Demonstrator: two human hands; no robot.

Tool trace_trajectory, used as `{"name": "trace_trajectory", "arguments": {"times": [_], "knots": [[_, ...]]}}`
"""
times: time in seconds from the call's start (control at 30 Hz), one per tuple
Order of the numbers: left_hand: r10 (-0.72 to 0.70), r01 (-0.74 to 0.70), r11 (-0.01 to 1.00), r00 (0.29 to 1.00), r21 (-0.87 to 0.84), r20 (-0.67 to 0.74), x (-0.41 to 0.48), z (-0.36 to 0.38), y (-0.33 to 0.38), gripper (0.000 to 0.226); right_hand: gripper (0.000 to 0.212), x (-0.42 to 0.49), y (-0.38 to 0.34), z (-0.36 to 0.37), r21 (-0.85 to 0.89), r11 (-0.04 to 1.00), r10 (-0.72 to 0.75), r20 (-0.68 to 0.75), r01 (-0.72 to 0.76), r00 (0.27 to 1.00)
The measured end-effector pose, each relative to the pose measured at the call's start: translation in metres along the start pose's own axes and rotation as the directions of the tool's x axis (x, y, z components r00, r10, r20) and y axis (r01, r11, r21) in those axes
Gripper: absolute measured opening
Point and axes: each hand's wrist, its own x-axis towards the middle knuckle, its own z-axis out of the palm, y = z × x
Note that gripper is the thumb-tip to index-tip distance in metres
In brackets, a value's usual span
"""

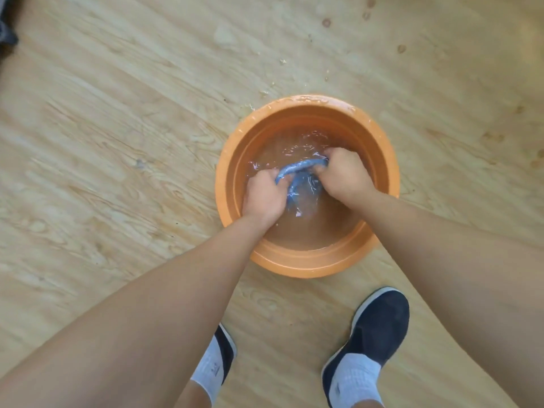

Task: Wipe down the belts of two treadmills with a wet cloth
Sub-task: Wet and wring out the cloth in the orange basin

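The soft blue cleaning cloth is soaked and bunched. Its upper part is twisted into a thick rope that rises just above the surface. The rope stretches slantwise between the left hand, which grips its lower-left end, and the right hand, which grips its upper-right end. The rest of the fabric hangs loose below the rope, spread and rippled under the clear water. The whole cloth lies near the middle of the round orange plastic basin.
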Motion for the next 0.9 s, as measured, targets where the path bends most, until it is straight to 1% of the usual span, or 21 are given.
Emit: {"name": "trace_trajectory", "arguments": {"times": [0.07,0.13,0.17,0.2,0.23,0.27,0.3,0.33,0.4,0.43,0.47,0.53,0.57,0.63,0.67,0.7,0.73,0.77,0.83,0.87,0.9], "knots": [[-0.041,0.035,0.969,0.999,-0.245,-0.02,0.001,-0.002,0.005,0.034,0.008,-0.005,-0.002,0.001,0.294,0.948,0.129,-0.01,-0.121,0.992],[-0.061,0.037,0.931,0.997,-0.362,-0.055,0.003,-0.002,0.014,0.02,0.011,-0.011,-0.007,0.006,0.514,0.837,0.208,0.02,-0.189,0.978],[-0.095,0.051,0.909,0.992,-0.413,-0.086,0.004,-0.002,0.019,0.016,0.01,-0.012,-0.009,0.009,0.59,0.774,0.23,0.076,-0.23,0.97],[-0.144,0.071,0.88,0.982,-0.47,-0.121,0.007,-0.001,0.023,0.018,0.008,-0.013,-0.01,0.012,0.642,0.706,0.248,0.17,-0.298,0.954],[-0.195,0.093,0.84,0.971,-0.535,-0.137,0.012,0.0,0.025,0.02,0.014,-0.016,-0.014,0.012,0.661,0.644,0.27,0.275,-0.386,0.923],[-0.229,0.113,0.807,0.965,-0.58,-0.131,0.017,0.001,0.028,0.02,0.021,-0.016,-0.014,0.013,0.646,0.615,0.299,0.339,-0.452,0.892],[-0.248,0.134,0.783,0.963,-0.607,-0.108,0.023,0.003,0.029,0.018,0.029,-0.015,-0.013,0.014,0.624,0.62,0.321,0.351,-0.476,0.88],[-0.265,0.164,0.768,0.962,-0.619,-0.073,0.028,0.005,0.03,0.016,0.035,-0.013,-0.012,0.016,0.599,0.654,0.346,0.306,-0.462,0.887],[-0.304,0.241,0.765,0.953,-0.597,-0.004,0.034,0.007,0.031,0.019,0.039,-0.011,-0.009,0.02,0.587,0.696,0.419,0.135,-0.413,0.898],[-0.329,0.285,0.776,0.944,-0.562,0.025,0.036,0.008,0.03,0.026,0.039,-0.013,-0.009,0.021,0.63,0.671,0.453,0.07,-0.392,0.889],[-0.357,0.323,0.79,0.933,-0.521,0.037,0.036,0.009,0.03,0.033,0.035,-0.015,-0.009,0.024,0.69,0.62,0.473,0.052,-0.374,0.879],[-0.396,0.34,0.796,0.918,-0.501,-0.006,0.033,0.011,0.033,0.032,0.018,-0.023,-0.014,0.03,0.792,0.521,0.461,0.053,-0.319,0.886],[-0.396,0.319,0.792,0.917,-0.521,-0.041,0.031,0.012,0.034,0.025,0.012,-0.026,-0.016,0.034,0.809,0.519,0.419,0.038,-0.274,0.907],[-0.355,0.255,0.804,0.931,-0.538,-0.09,0.026,0.015,0.032,0.021,0.018,-0.03,-0.018,0.042,0.736,0.653,0.289,-0.025,-0.178,0.957],[-0.301,0.22,0.827,0.95,-0.517,-0.077,0.022,0.016,0.032,0.022,0.015,-0.032,-0.022,0.044,0.674,0.725,0.223,-0.038,-0.14,0.974],[-0.249,0.191,0.846,0.967,-0.497,-0.052,0.019,0.018,0.031,0.021,0.01,-0.033,-0.027,0.047,0.632,0.766,0.189,-0.043,-0.119,0.981],[-0.218,0.176,0.847,0.976,-0.502,-0.026,0.019,0.02,0.028,0.016,0.007,-0.035,-0.032,0.049,0.612,0.782,0.181,-0.036,-0.121,0.983],[-0.217,0.186,0.817,0.976,-0.545,0.009,0.02,0.021,0.027,0.014,0.006,-0.035,-0.036,0.05,0.607,0.783,0.189,-0.025,-0.135,0.982],[-0.279,0.27,0.71,0.956,-0.651,0.092,0.019,0.023,0.03,0.029,0.008,-0.032,-0.043,0.05,0.607,0.78,0.216,-0.027,-0.156,0.976],[-0.304,0.296,0.687,0.947,-0.664,0.108,0.018,0.023,0.032,0.036,0.01,-0.029,-0.044,0.048,0.588,0.794,0.223,-0.042,-0.156,0.974],[-0.313,0.304,0.701,0.944,-0.646,0.105,0.016,0.025,0.032,0.039,0.011,-0.024,-0.043,0.047,0.559,0.813,0.23,-0.054,-0.161,0.972]]}}
